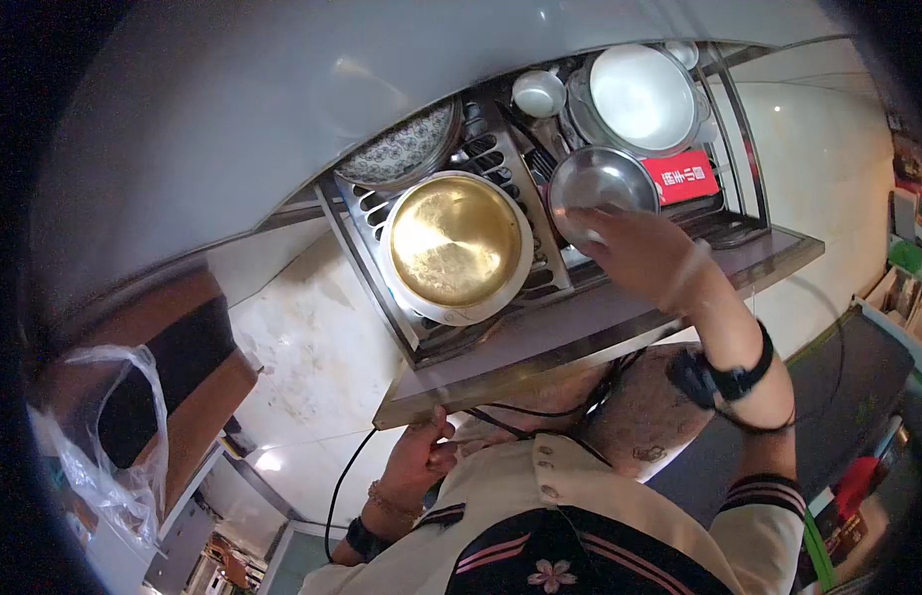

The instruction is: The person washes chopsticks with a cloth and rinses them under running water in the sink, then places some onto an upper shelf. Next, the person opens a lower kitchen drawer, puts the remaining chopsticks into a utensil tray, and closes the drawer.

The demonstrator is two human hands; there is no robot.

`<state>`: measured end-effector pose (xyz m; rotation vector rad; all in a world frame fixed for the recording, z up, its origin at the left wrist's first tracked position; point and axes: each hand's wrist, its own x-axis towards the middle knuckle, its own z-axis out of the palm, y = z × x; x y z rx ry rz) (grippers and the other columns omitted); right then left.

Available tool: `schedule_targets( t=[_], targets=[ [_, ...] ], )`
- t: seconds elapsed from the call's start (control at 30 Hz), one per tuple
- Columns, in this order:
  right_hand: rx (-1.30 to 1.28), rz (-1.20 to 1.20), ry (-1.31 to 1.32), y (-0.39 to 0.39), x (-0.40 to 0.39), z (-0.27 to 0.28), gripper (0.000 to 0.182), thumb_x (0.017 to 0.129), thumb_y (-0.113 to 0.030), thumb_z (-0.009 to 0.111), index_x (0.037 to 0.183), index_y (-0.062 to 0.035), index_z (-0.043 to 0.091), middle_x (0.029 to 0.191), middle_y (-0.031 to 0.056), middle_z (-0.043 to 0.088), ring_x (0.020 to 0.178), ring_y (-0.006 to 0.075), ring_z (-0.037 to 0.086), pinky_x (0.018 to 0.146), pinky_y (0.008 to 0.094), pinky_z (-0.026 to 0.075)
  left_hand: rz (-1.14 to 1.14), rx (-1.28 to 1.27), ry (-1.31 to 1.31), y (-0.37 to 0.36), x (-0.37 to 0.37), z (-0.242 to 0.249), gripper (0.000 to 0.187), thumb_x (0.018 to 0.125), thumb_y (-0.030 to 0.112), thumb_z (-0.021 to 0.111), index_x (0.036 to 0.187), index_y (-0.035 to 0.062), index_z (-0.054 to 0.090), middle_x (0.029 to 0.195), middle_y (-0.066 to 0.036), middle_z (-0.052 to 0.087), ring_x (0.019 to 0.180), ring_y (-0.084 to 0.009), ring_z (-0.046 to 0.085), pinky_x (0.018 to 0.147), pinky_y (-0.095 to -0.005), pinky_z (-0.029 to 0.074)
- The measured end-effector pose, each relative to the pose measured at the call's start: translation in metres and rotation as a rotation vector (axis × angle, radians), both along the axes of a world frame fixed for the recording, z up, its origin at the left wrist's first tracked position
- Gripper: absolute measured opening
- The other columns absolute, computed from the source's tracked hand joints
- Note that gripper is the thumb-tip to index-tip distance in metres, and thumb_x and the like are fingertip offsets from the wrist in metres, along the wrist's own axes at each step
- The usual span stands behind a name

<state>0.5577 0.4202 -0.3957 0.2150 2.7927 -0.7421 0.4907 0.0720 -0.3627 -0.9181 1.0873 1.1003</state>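
A pulled-out drawer (600,322) holds dishes on metal racks. My right hand (644,253) is at the near edge of a shiny metal bowl (605,183), its fingers closed on the rim. Left of it sits a gold-coloured bowl (456,241) within a white rim. Behind that is a patterned dish (406,144). A small cup (538,93) and a large white bowl (643,97) stand at the back, with a red packet (689,178) in front of the white bowl. My left hand (421,458) is low near the drawer front, fingers curled; what they hold, if anything, is hidden.
A clear plastic bag (134,456) hangs over a brown and black surface at the far left. Black cables (347,481) run below the drawer front. Shelves with various items line the right edge. Pale floor tiles (302,342) show left of the drawer.
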Motion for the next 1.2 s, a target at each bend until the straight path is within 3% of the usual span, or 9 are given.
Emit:
schedule_targets(
  t=[0.17, 0.57, 0.6, 0.63, 0.8, 0.9, 1.07, 1.17, 1.2],
  targets=[
    [0.186, 0.184, -0.529, -0.016, -0.024, -0.035, 0.042, 0.080, -0.013, 0.045, 0.122, -0.0140, 0.041, 0.119, 0.0156, 0.047, 0.104, 0.0303, 0.050, 0.088, 0.0398, 0.038, -0.078, -0.086, 0.052, 0.018, -0.003, 0.012, 0.018, 0.091, 0.030, 0.040, 0.084, 0.0128, 0.039, 0.069, 0.003, 0.035, 0.050, -0.0035, 0.026, 0.043, -0.0169, 0.024],
    [0.248, 0.051, -0.573, -0.019, -0.004, -0.061, 0.037, 0.081, -0.010, 0.039, 0.117, -0.0167, 0.046, 0.100, 0.0150, 0.055, 0.086, 0.0294, 0.059, 0.071, 0.0374, 0.048, -0.022, -0.068, 0.058, 0.009, 0.000, -0.002, 0.020, 0.085, 0.028, 0.053, 0.088, 0.0110, 0.044, 0.066, 0.001, 0.044, 0.043, -0.0046, 0.031, 0.037, -0.0174, 0.026],
    [0.452, 0.102, -0.188, -0.015, 0.015, -0.083, 0.028, 0.079, -0.010, 0.042, 0.104, -0.0140, 0.053, 0.090, 0.0121, 0.059, 0.076, 0.0271, 0.060, 0.061, 0.0354, 0.049, -0.048, -0.056, 0.072, 0.009, 0.000, -0.003, 0.019, 0.085, 0.028, 0.053, 0.088, 0.0107, 0.045, 0.066, 0.001, 0.045, 0.043, -0.0048, 0.031, 0.037, -0.0176, 0.026],
    [0.453, 0.064, -0.178, -0.010, 0.017, -0.081, 0.026, 0.078, -0.010, 0.043, 0.101, -0.0138, 0.054, 0.087, 0.0119, 0.059, 0.075, 0.0267, 0.060, 0.060, 0.0358, 0.048, -0.077, -0.047, 0.080, 0.008, -0.001, -0.003, 0.019, 0.085, 0.028, 0.053, 0.087, 0.0104, 0.045, 0.066, 0.001, 0.045, 0.043, -0.0049, 0.031, 0.037, -0.0177, 0.026],
    [0.512, 0.034, -0.345, 0.037, 0.027, -0.024, 0.022, 0.073, -0.009, 0.048, 0.093, -0.0131, 0.057, 0.071, 0.0106, 0.059, 0.067, 0.0272, 0.059, 0.057, 0.0383, 0.047, -0.126, -0.028, 0.048, 0.006, -0.002, -0.004, 0.023, 0.088, 0.033, 0.046, 0.082, 0.0120, 0.040, 0.068, 0.002, 0.040, 0.046, -0.0045, 0.028, 0.041, -0.0185, 0.024],
    [0.200, -0.105, -0.159, 0.061, 0.039, 0.021, 0.012, 0.065, 0.000, 0.051, 0.073, -0.0076, 0.045, 0.063, 0.0128, 0.053, 0.062, 0.0334, 0.053, 0.055, 0.0407, 0.040, -0.073, -0.048, 0.046, 0.007, 0.000, -0.002, 0.020, 0.087, 0.030, 0.048, 0.083, 0.0111, 0.043, 0.068, 0.001, 0.043, 0.045, -0.0049, 0.029, 0.039, -0.0184, 0.025],
    [0.150, -0.122, -0.208, 0.063, 0.056, 0.058, 0.019, 0.059, 0.004, 0.052, 0.072, -0.0059, 0.043, 0.065, 0.0153, 0.050, 0.066, 0.0340, 0.052, 0.057, 0.0402, 0.039, -0.005, -0.132, -0.004, 0.007, -0.002, -0.004, 0.017, 0.085, 0.025, 0.053, 0.085, 0.0099, 0.047, 0.068, 0.000, 0.049, 0.044, -0.0057, 0.032, 0.039, -0.0187, 0.026],
    [0.080, -0.310, -0.053, 0.058, 0.053, 0.086, 0.021, 0.059, 0.008, 0.050, 0.072, -0.0041, 0.040, 0.064, 0.0138, 0.046, 0.065, 0.0330, 0.049, 0.057, 0.0380, 0.038, -0.373, 0.007, 0.209, 0.014, -0.004, 0.006, 0.030, 0.087, 0.041, 0.044, 0.079, 0.0118, 0.041, 0.059, 0.002, 0.038, 0.044, -0.0046, 0.030, 0.039, -0.0182, 0.024],
    [0.102, -0.288, 0.017, 0.058, 0.043, 0.097, 0.018, 0.061, 0.010, 0.047, 0.073, -0.0026, 0.041, 0.063, 0.0120, 0.043, 0.065, 0.0316, 0.047, 0.058, 0.0366, 0.038, -0.281, -0.012, 0.151, 0.013, -0.004, 0.007, 0.025, 0.086, 0.036, 0.047, 0.081, 0.0112, 0.043, 0.062, 0.002, 0.042, 0.045, -0.0052, 0.031, 0.039, -0.0184, 0.024]
  ],
)
